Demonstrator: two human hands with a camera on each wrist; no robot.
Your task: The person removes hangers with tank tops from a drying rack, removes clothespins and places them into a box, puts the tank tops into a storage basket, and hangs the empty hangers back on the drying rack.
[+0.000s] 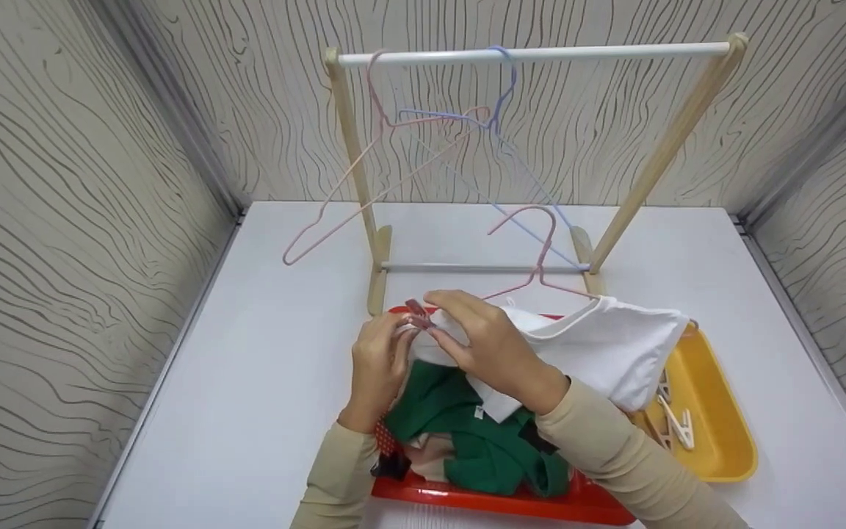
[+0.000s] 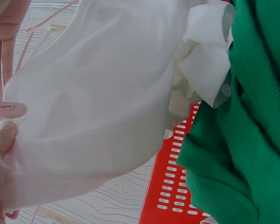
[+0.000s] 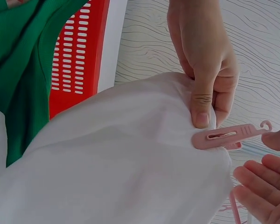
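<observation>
A white garment (image 1: 592, 345) hangs on a pink hanger (image 1: 540, 272), spread above a red basket. My left hand (image 1: 379, 360) pinches its left upper edge between thumb and fingers, clear in the right wrist view. Beside that thumb, a pink clothespin (image 3: 224, 136) is clipped on the garment's corner, its hooked end pointing outward. My right hand (image 1: 493, 342) is at the clothespin's outer end. Its thumb (image 3: 276, 140) is at or very near the hooked end, and the other fingers are spread loosely below, apart from the pin.
Green clothing (image 1: 460, 433) and other fabrics lie in the red basket (image 1: 496, 501). At right, a yellow tray (image 1: 724, 411) holds several clothespins (image 1: 676, 422). Behind stands a wooden rack with a white bar (image 1: 577, 53), carrying a pink hanger (image 1: 335, 209) and a blue hanger (image 1: 509, 81).
</observation>
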